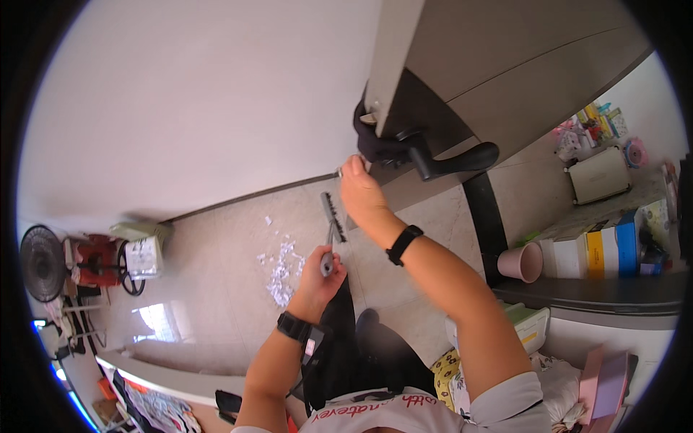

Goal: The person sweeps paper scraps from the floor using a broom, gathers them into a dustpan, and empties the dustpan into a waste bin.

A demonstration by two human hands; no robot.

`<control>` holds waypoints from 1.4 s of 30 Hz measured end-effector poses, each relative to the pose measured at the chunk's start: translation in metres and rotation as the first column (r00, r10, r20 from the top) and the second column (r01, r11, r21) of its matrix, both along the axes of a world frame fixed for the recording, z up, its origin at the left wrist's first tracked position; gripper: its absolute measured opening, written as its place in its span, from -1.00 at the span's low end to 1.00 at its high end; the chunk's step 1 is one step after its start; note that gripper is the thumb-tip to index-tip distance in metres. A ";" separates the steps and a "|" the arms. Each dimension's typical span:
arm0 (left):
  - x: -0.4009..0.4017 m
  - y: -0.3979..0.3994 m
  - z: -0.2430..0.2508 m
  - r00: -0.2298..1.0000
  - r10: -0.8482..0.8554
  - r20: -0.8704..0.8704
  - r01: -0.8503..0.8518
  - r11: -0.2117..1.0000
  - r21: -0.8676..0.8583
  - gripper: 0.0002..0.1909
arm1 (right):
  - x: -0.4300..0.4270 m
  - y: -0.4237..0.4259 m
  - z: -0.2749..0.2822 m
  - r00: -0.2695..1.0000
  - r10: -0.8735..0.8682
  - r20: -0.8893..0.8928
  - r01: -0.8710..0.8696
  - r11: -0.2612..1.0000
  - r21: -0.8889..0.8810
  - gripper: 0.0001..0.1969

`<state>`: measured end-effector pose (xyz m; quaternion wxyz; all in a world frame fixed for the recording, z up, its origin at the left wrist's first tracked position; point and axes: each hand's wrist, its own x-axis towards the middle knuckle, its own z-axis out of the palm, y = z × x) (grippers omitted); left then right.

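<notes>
My left hand [320, 277] grips the grey handle of a broom-like brush [332, 216], whose dark bristles point right, near the wall's base. A heap of torn white paper scraps [281, 273] lies on the tiled floor left of the brush and that hand. My right hand [359, 187] is raised at the edge of the grey door [398, 59], its fingers together just below a black cloth [371, 138] hanging around the latch and handle plate. Whether its fingertips hold something cannot be made out. The black door handle [455, 161] sits to the right of that hand.
A pink bin [521, 263] stands by boxes on the right, beyond a dark floor strip. A fan [43, 263] and a white container [144, 257] are at the far left. Storage bins [528, 325] and bags [555, 379] lie low right; a white-edged cabinet [178, 376] is low left.
</notes>
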<state>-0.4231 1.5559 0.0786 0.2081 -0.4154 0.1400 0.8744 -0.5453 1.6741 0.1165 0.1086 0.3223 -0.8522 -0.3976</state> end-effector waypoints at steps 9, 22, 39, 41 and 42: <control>0.067 0.068 0.028 0.975 -0.175 -0.138 0.166 0.983 -0.073 -0.88 | 0.134 0.093 0.000 0.939 0.342 0.041 -0.212 0.669 -0.712 -0.78; 0.119 0.157 0.009 0.747 -0.591 -0.303 0.610 0.792 -0.043 -0.68 | 0.299 0.156 -0.029 0.848 -0.520 0.100 -0.017 -0.216 -0.976 -0.68; 0.110 0.214 -0.010 0.602 -0.766 -0.226 0.777 0.627 -0.057 -0.81 | 0.368 0.215 -0.048 0.563 -0.764 0.314 0.165 -0.268 -0.949 -0.74; 0.092 0.206 -0.003 0.609 -0.766 -0.207 0.774 0.631 -0.059 -0.82 | 0.374 0.207 -0.044 0.597 -0.765 0.242 0.204 -0.146 -0.968 -0.75; 0.084 0.201 0.002 0.616 -0.764 -0.192 0.775 0.632 -0.031 -0.83 | 0.379 0.198 -0.035 0.574 -0.700 0.426 0.254 -0.342 -0.905 -0.76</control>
